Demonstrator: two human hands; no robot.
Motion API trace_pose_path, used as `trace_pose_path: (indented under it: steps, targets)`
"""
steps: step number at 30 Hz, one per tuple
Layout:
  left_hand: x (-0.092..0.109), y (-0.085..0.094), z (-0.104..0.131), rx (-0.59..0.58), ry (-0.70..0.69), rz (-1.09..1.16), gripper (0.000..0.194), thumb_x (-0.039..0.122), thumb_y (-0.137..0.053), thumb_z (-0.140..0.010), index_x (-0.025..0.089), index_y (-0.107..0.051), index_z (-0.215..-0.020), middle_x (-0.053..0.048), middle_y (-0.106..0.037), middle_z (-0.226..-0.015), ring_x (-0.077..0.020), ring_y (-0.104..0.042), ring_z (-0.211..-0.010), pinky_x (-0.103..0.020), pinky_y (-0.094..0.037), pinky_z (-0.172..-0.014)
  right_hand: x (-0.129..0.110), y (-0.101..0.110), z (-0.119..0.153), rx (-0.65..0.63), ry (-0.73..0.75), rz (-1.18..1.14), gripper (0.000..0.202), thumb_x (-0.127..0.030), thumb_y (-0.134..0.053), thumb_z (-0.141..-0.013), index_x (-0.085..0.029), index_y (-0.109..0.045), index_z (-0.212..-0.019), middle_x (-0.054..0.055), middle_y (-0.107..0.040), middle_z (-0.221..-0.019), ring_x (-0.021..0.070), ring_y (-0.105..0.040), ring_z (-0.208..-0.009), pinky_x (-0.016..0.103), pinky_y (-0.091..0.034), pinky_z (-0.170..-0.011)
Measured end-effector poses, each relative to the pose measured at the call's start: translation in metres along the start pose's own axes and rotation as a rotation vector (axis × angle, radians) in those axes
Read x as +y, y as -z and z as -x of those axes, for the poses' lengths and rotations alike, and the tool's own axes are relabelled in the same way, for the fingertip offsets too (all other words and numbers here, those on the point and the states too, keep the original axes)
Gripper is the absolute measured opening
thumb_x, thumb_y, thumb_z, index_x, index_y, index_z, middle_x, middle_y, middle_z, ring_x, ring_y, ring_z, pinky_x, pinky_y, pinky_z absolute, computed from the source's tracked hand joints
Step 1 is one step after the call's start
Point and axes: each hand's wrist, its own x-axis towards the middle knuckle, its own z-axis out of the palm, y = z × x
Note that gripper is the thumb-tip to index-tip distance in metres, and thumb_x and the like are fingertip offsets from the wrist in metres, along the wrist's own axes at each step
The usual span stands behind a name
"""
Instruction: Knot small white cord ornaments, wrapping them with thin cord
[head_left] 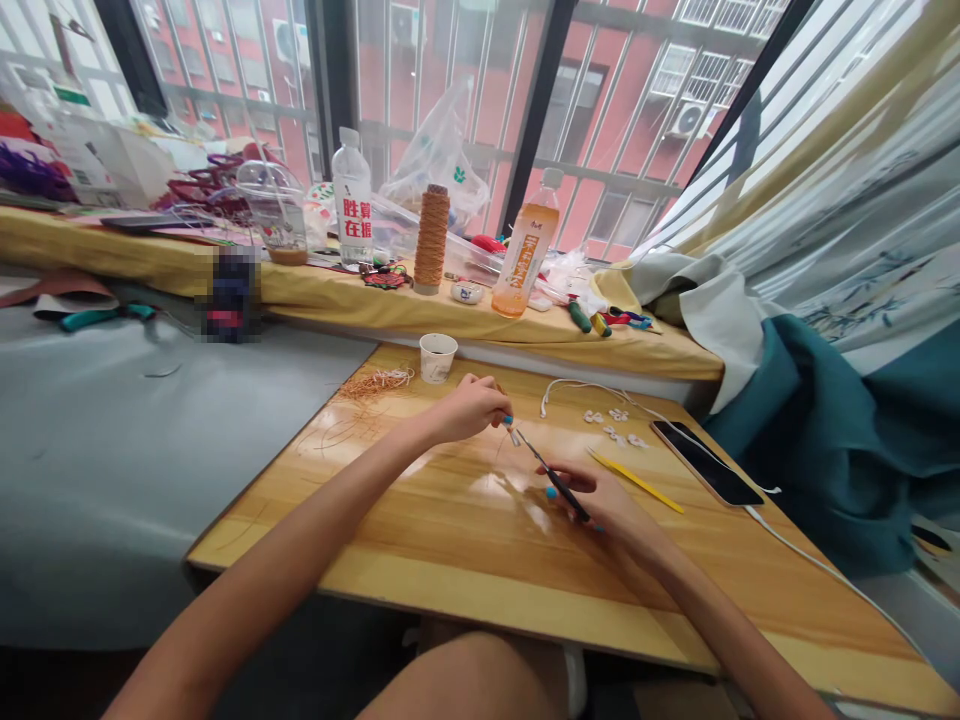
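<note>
Over the middle of the wooden table (420,520), my left hand (480,405) is closed in a pinch on a small whitish piece (514,436) with a bit of orange thread by it; its exact kind is too small to tell. My right hand (592,500) is wrapped round the dark handles of scissors (559,482). Their metal tips point up and left, close beside the whitish piece; whether they touch it I cannot tell. A pile of cut orange and white threads (375,384) lies left of my left hand, and a paper cup (438,358) stands behind it.
Several small white pieces (615,428), yellow tweezers (636,480), a phone (706,463) and a white cable (810,565) lie on the right. On the cloth-covered sill stand a spool of orange thread (432,240), a water bottle (352,200) and an orange drink bottle (527,245). Teal curtain (810,420) hangs at right.
</note>
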Motion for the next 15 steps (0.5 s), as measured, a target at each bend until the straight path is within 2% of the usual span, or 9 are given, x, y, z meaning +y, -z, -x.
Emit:
trace_pose_path:
  steps: [8, 15]
  targets:
    - [-0.001, -0.002, 0.0, 0.003, 0.023, 0.013, 0.019, 0.008, -0.046, -0.072, 0.018, -0.059, -0.064, 0.001, -0.057, -0.06, -0.0145, -0.046, -0.078, -0.029, -0.022, -0.076, 0.008, -0.004, -0.003, 0.021, 0.052, -0.021, 0.041, -0.039, -0.061, -0.061, -0.014, -0.066, -0.093, -0.003, -0.047, -0.051, 0.007, -0.035, -0.046, 0.02, -0.025, -0.043]
    - [-0.001, -0.005, 0.0, 0.004, 0.019, -0.021, 0.019, 0.008, -0.044, -0.074, 0.017, -0.06, -0.066, 0.0, -0.057, -0.062, -0.0141, -0.046, -0.077, -0.029, -0.022, -0.075, 0.014, -0.004, -0.001, 0.071, 0.091, 0.018, 0.038, -0.039, -0.061, -0.061, -0.017, -0.067, -0.091, 0.0, -0.054, -0.058, 0.0081, -0.037, -0.048, 0.02, -0.026, -0.042]
